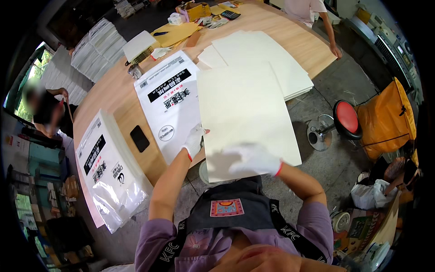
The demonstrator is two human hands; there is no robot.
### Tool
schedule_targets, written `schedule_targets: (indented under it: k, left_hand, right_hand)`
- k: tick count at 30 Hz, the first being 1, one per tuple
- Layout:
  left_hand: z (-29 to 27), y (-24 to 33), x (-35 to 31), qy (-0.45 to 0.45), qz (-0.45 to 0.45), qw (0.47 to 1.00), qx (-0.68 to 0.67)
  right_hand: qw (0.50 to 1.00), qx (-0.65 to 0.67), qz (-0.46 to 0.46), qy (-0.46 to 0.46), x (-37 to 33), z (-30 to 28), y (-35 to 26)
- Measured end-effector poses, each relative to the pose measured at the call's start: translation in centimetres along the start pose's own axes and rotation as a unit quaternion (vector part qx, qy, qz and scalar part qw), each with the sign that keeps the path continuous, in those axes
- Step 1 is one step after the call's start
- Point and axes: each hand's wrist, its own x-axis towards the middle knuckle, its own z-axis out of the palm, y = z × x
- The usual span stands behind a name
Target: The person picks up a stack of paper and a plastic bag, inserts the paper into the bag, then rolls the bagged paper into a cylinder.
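Note:
A stack of large cream-white paper sheets lies in front of me, its near end jutting past the table edge. My left hand, in a white glove with a red cuff, grips the stack's left edge, a bare fingertip showing at the sheet. Over the near part of the top sheet is my right hand, also gloved and blurred by motion, its fingers stretched out flat with nothing in them. Beside my left hand lies a printed plastic paper bag, flat on the table.
More cream sheets lie beyond. To the left are a black phone and a pile of clear printed bags. Yellow envelopes and a calculator lie at the back. A red stool stands right; two other people are nearby.

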Motion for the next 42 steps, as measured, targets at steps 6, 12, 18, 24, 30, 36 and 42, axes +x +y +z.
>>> schedule_targets:
  k: [6,12,18,24,30,36,42]
  left_hand:
    - [-2.7,6.3,-1.2,-0.069,-0.085,0.984,0.138]
    - [1.6,7.6,-1.3,-0.073,-0.033,0.976,0.201]
    - [12.3,3.3,-5.6,-0.137,0.035,0.832,0.536]
    - [0.2,-0.4,-0.8,0.122,0.151,0.843,0.502]
    - [-5.6,-1.2,1.5,0.100,0.126,0.786,0.598]
    - [-9.9,-1.8,4.4,0.050,0.075,0.810,0.579]
    - [-13.4,3.5,6.3,0.072,0.053,0.941,0.325]
  right_hand:
    - [0.844,0.387,0.344,0.137,-6.7,-4.4,18.7]
    - [0.806,0.447,0.365,0.128,-0.3,-2.5,14.2]
    - [0.888,-0.043,0.456,0.052,3.0,1.2,9.5]
    - [0.940,-0.148,0.302,0.063,1.5,-1.4,7.2]
    - [0.959,-0.235,0.157,0.014,1.3,-3.2,2.0]
    - [0.954,-0.298,0.026,-0.023,2.3,-1.7,-1.0]
    - [0.935,-0.323,0.059,-0.136,0.2,-0.2,-0.3]
